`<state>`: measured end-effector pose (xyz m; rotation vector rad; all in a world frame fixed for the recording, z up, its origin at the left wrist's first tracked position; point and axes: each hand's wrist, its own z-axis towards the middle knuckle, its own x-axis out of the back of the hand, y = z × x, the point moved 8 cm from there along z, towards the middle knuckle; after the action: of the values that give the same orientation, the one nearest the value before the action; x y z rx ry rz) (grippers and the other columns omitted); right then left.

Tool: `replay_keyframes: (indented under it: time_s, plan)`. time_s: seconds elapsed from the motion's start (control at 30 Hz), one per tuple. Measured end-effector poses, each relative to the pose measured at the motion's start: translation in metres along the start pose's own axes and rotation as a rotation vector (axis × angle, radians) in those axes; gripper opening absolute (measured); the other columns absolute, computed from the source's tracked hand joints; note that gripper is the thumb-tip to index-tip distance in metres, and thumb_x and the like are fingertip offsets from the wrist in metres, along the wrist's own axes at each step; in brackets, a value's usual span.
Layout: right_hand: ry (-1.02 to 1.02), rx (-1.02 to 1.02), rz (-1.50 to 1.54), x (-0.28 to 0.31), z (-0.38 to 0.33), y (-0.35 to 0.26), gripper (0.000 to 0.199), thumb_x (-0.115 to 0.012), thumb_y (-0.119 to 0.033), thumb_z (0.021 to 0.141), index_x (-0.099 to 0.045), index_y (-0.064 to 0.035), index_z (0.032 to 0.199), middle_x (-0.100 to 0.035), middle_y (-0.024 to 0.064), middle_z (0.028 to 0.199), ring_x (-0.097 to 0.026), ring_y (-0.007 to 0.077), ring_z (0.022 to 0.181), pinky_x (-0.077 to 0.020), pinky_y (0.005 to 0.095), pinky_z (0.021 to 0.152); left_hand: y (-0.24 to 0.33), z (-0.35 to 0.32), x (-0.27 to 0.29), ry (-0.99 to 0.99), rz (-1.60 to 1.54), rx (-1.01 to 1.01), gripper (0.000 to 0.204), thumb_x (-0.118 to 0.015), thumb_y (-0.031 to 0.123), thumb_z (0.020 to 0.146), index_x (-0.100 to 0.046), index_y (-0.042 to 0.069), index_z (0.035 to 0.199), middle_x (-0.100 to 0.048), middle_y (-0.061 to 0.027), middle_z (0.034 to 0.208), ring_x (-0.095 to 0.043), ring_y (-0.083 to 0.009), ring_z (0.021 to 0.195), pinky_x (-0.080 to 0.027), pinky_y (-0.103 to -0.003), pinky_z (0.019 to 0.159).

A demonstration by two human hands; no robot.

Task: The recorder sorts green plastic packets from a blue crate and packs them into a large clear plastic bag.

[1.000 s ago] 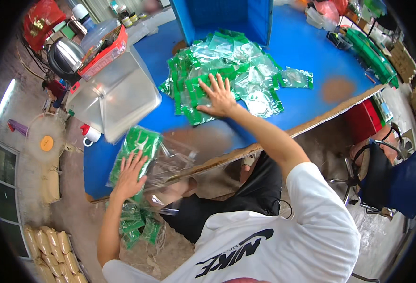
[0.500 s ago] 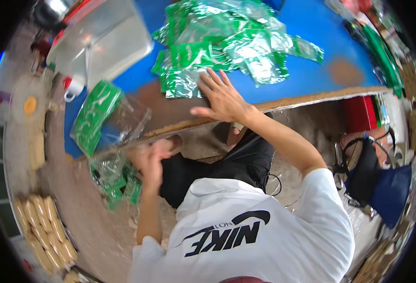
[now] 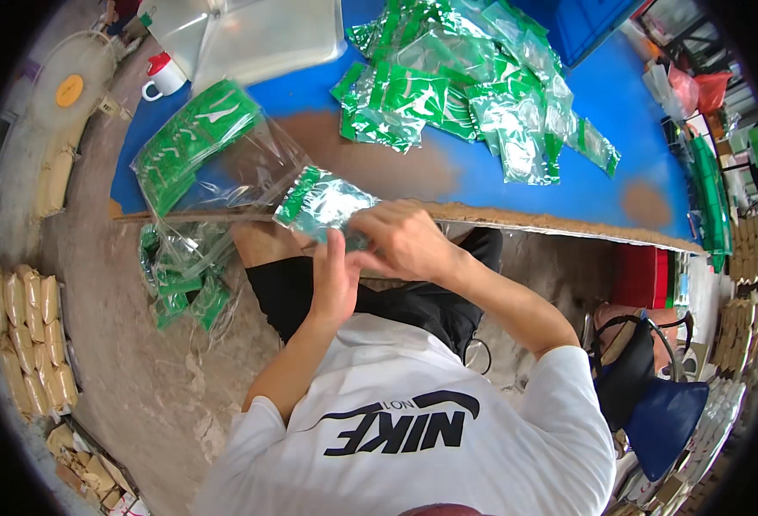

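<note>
A small clear packet with a green band (image 3: 323,203) hangs at the table's front edge, above my lap. My right hand (image 3: 409,242) is closed on the packet's right end. Just below it, my left hand (image 3: 336,288) is upright with its fingers stretched and thumb apart, close against the packet's lower edge; whether it touches cannot be made out. Farther back, a heap of similar green and clear packets (image 3: 422,90) lies on the blue table (image 3: 284,82). At the left a larger clear bag with a green print (image 3: 198,142) drapes over the table edge.
Beyond the large bag stand a white mug with a red top (image 3: 165,77) and a translucent tray (image 3: 267,39). More green packaging (image 3: 181,284) hangs below the table's left edge. A red box (image 3: 641,275) and a dark blue bag (image 3: 667,421) are at the right.
My right hand has come off the heap toward my lap with a packet. My left hand has risen beside it. The view has shifted, so the table appears turned.
</note>
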<state>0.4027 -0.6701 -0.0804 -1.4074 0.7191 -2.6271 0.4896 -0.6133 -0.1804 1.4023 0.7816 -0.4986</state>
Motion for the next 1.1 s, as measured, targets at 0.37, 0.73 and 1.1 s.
replay_keyframes:
  time_s: [0.37,0.73,1.1]
  plan:
    - [-0.05,-0.287,-0.658,0.012,0.023,0.186,0.029,-0.068,-0.023,0.089,-0.061,-0.0042,0.11,-0.067,0.0117,0.106,-0.065,0.0307,0.096,-0.0523,0.042,0.081,-0.004,-0.004,0.044,0.406,0.165,0.243,0.04,-0.064,0.004,0.091,-0.051,0.009,0.129,-0.06,-0.0037,0.124,-0.059,-0.018,0.113,-0.051,-0.038,0.093]
    - [-0.106,-0.523,0.344,-0.005,0.009,0.084,0.031,-0.058,-0.025,0.099,-0.064,0.0034,0.09,-0.051,0.008,0.062,-0.043,0.0131,0.056,-0.0411,0.0362,0.053,-0.018,0.002,0.019,0.279,-0.046,0.317,0.04,-0.069,0.011,0.092,-0.053,0.008,0.129,-0.062,-0.0048,0.124,-0.06,-0.0201,0.116,-0.05,-0.041,0.098]
    - [-0.12,0.014,-0.436,0.01,0.018,0.072,0.052,-0.056,-0.047,0.095,-0.06,0.0014,0.114,-0.055,0.0224,0.118,-0.049,0.0411,0.12,-0.0332,0.0538,0.111,-0.015,-0.016,0.037,0.345,0.002,0.272,0.038,-0.069,0.004,0.09,-0.056,0.005,0.126,-0.063,-0.006,0.123,-0.061,-0.0201,0.113,-0.05,-0.037,0.097]
